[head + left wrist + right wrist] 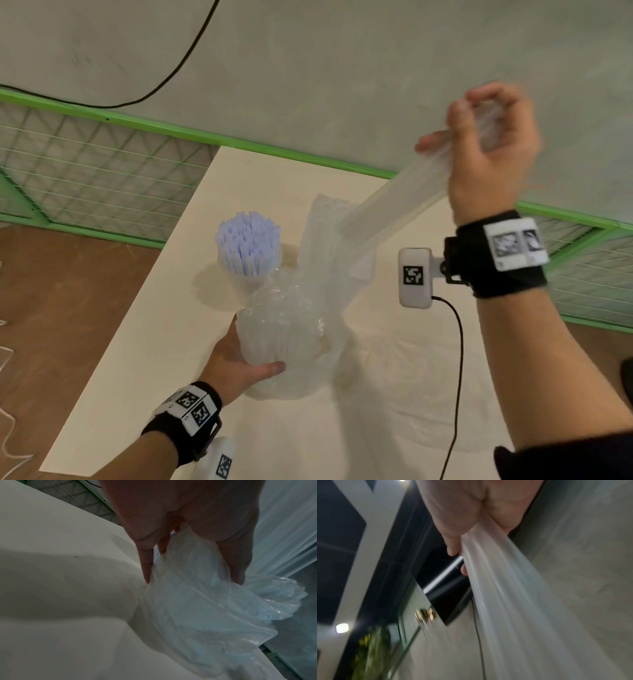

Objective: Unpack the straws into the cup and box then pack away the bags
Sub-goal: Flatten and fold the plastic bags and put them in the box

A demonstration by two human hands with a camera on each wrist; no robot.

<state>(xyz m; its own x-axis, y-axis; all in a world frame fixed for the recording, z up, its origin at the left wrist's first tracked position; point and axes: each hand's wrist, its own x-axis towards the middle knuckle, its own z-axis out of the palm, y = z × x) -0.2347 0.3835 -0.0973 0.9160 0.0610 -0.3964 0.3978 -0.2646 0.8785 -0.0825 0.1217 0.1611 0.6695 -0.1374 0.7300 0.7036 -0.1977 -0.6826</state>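
Note:
A clear cup packed with lilac straws stands upright near the table's left edge. Just in front of it lies a crumpled clear plastic bag; my left hand grips its lower end against the table, and in the left wrist view the left hand has fingers and thumb curled round the bag. My right hand is raised high at the right and grips the top of a long bundle of clear straws. The bundle slants down into the bag's open mouth and is blurred. The right wrist view shows the straw bundle under my right hand.
The cream table runs from the middle to the right, its left edge above a brown floor. A green mesh fence lines the far side below a grey wall. A small white object sits behind the bag. A black cable hangs from my right wrist camera.

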